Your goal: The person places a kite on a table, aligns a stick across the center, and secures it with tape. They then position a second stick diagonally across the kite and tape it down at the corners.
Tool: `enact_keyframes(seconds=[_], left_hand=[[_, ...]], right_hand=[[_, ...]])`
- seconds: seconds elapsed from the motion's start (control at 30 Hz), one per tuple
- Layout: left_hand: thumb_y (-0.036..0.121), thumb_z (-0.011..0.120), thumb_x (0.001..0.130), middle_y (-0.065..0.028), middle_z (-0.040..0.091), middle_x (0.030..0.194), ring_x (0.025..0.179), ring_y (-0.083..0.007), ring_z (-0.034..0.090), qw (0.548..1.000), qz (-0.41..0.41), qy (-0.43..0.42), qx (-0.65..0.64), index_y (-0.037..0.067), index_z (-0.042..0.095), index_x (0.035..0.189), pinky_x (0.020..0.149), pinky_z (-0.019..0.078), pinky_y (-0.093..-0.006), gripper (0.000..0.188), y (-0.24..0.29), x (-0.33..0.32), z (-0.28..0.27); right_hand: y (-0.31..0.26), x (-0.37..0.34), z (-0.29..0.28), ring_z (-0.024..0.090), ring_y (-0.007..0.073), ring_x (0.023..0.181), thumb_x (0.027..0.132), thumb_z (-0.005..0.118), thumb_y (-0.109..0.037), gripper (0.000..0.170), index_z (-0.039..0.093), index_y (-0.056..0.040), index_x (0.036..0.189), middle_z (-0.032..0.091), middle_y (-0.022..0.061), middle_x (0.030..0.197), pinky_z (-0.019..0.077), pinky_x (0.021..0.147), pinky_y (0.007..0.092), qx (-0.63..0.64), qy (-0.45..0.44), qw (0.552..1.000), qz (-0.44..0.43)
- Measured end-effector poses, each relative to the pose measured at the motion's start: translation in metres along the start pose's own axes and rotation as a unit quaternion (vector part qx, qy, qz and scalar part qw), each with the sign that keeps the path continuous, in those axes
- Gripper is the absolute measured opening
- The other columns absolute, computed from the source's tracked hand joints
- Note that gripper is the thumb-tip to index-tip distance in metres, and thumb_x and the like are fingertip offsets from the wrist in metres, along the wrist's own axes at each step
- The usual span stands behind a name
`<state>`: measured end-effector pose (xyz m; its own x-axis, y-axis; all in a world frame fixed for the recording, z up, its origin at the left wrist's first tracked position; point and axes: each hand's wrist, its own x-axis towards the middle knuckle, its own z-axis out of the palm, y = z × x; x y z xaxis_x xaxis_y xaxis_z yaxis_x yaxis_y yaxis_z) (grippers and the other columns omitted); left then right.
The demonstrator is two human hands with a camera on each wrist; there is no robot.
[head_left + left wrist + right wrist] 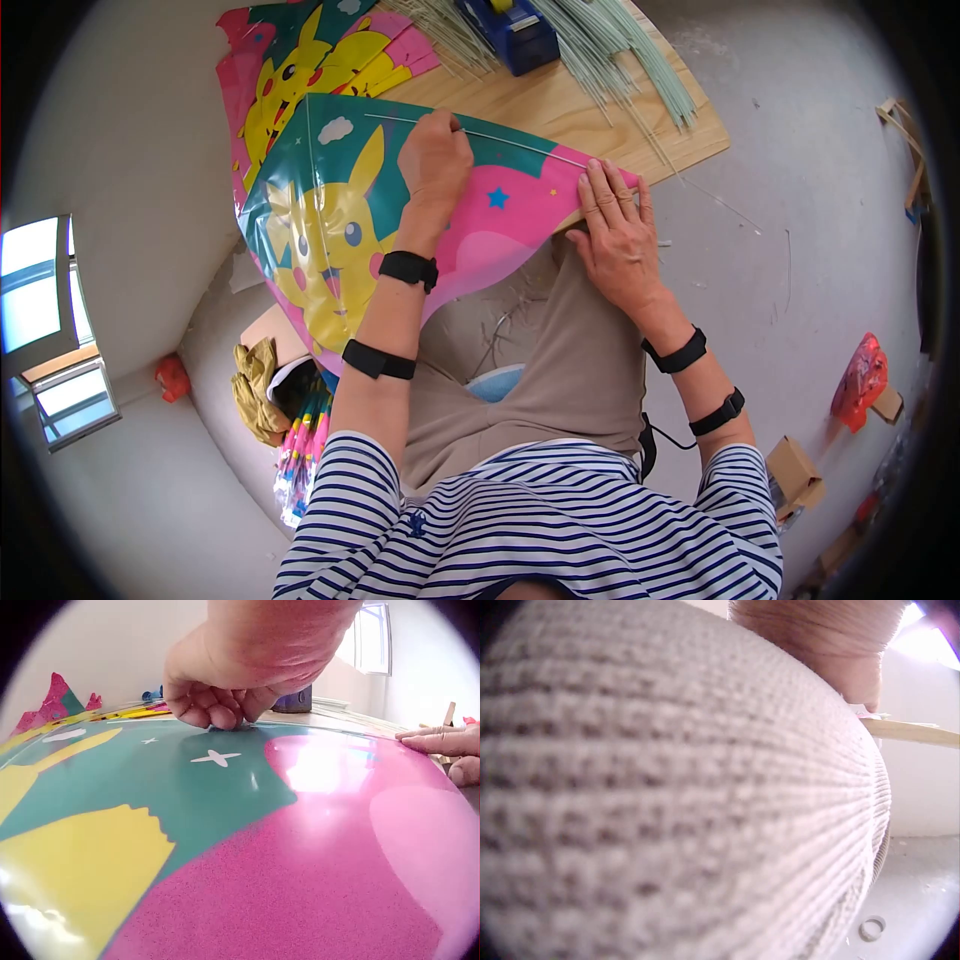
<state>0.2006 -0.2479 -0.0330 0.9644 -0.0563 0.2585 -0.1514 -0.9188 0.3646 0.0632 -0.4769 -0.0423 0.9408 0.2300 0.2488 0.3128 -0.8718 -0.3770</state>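
Note:
A glossy kite sail (500,230) in green and pink, printed with a yellow cartoon figure, lies over the table edge and hangs towards the lap. Along its upper edge runs a thin pale rod (530,146). My left hand (436,160) pinches the rod near its middle, fingertips down at the sail; in the left wrist view the curled fingers (206,712) hide the pinched part. At the pink right corner my right hand (615,230) presses down with straight fingers. Trouser cloth (667,787) fills most of the right wrist view.
Farther back on the wooden table (690,150) lie a bundle of thin rods (625,50), a blue tape dispenser (522,40) and more printed sails (290,70). Packed colourful bundles (305,450) stand low on the left. A red bag (862,385) and a cardboard box (797,472) lie at right.

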Motion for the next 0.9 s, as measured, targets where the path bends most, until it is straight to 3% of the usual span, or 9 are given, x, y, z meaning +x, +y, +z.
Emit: enact_keyframes(seconds=[0.57, 0.9], left_hand=[[0.016, 0.068, 0.081, -0.0145, 0.068, 0.087, 0.083, -0.0344, 0.066, 0.99, -0.095, -0.014, -0.101, 0.004, 0.067, 0.082, 0.073, 0.051, -0.0433, 0.012, -0.0023, 0.0004, 0.0018], [0.017, 0.068, 0.081, -0.0139, 0.069, 0.087, 0.084, -0.0341, 0.066, 0.991, -0.094, -0.018, -0.095, 0.006, 0.068, 0.082, 0.073, 0.0514, -0.043, 0.011, -0.0011, -0.0006, 0.0079]], right_hand=[[0.0001, -0.0002, 0.0005, 0.03, 0.0297, 0.146, 0.082, 0.07, -0.024, 0.066, 0.05, 0.0029, 0.139, 0.038, 0.0159, 0.154, 0.0159, 0.12, 0.0514, 0.0, 0.004, 1.0, 0.001], [-0.0005, 0.0001, -0.0003, 0.03, 0.0297, 0.146, 0.082, 0.07, -0.024, 0.066, 0.049, 0.003, 0.139, 0.038, 0.0159, 0.154, 0.0159, 0.12, 0.0517, -0.001, 0.003, 1.0, 0.001]])
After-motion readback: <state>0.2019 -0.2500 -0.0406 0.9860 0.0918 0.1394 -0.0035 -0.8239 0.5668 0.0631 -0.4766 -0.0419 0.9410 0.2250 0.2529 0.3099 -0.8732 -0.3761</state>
